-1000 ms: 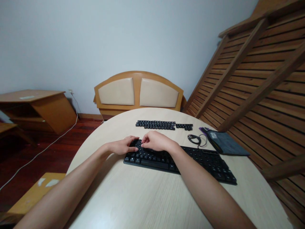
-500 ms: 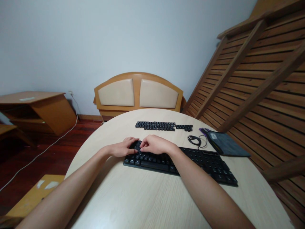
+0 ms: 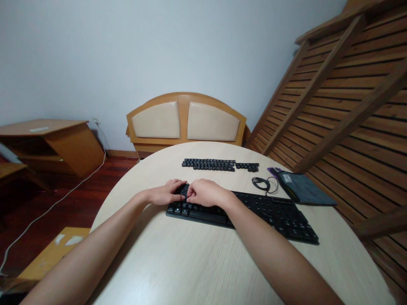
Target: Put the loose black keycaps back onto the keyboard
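Observation:
A black keyboard (image 3: 270, 209) lies slanted on the round table, with keycaps on its near rows and bare key positions showing farther back and to the right. My left hand (image 3: 163, 192) rests at the keyboard's left end, thumb and fingers apart, touching its upper left keys. Close beside it, my right hand (image 3: 205, 192) is bent over the left part of the keyboard with thumb and fingertips pinched together. Whatever sits in that pinch is hidden. Behind the keyboard, loose black keycaps (image 3: 208, 164) are laid out in rows, with a smaller group of keycaps (image 3: 247, 166) to their right.
A coiled black cable (image 3: 260, 183) runs from the keyboard's back edge. At the table's right stands a dark grey pouch (image 3: 311, 190) lying flat with a purple edge. The pale wooden table (image 3: 190, 262) has a headboard (image 3: 186, 116) behind it and slatted wood (image 3: 349, 114) at right.
The view has shifted slightly, so the table's contents sit a little higher in the picture. Both hands stay at the keyboard's left part, the right one still pinched.

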Tool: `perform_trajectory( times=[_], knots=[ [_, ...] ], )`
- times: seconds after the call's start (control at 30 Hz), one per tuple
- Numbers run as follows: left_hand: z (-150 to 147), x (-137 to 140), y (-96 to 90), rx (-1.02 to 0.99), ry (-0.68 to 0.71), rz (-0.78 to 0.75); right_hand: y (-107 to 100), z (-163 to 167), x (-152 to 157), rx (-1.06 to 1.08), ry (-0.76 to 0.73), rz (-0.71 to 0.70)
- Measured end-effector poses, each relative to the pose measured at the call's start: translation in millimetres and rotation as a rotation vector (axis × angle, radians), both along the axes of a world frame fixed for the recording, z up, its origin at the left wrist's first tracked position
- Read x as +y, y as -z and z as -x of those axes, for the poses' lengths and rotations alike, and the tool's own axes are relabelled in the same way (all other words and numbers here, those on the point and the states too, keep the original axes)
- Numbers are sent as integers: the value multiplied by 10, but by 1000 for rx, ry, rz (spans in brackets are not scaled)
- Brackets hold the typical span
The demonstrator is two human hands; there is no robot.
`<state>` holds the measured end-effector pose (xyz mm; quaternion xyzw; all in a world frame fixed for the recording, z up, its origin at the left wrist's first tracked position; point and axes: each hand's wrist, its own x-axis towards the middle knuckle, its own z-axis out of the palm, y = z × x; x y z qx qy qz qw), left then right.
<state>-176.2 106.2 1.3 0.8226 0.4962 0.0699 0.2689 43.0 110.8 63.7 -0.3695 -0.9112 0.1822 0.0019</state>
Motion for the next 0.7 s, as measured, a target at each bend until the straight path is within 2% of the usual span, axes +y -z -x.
perform_trajectory(
  times=[0.13,0.23,0.47,0.7],
  knots=[
    [6,-5,-1,-9,13,-11,1,46,-60,-57,-8,-88],
    [6,-11,-7,-11,14,-21,1,37,-47,-63,-15,-103],
    [-44,-31,-19,15,-40,-1,28,-125,135,61,-77,17],
    [-83,-52,-20,29,-65,0,106,-109,193,91,-55,38]
  ],
)
